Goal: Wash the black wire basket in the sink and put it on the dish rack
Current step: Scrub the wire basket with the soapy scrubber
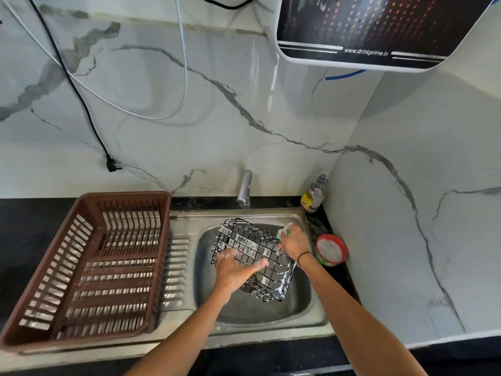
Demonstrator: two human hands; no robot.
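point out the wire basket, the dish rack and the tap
black wire basket point(254, 256), head view, soapy side grid
dish rack point(89, 270), head view, slatted floor
tap point(244, 189), head view, metal spout

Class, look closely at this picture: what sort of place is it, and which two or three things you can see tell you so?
Most likely a home kitchen, at the washing-up spot. A steel sink with a tap is set into a dark counter, a brown dish rack stands beside it, and a soapy black wire basket is being scrubbed over the bowl.
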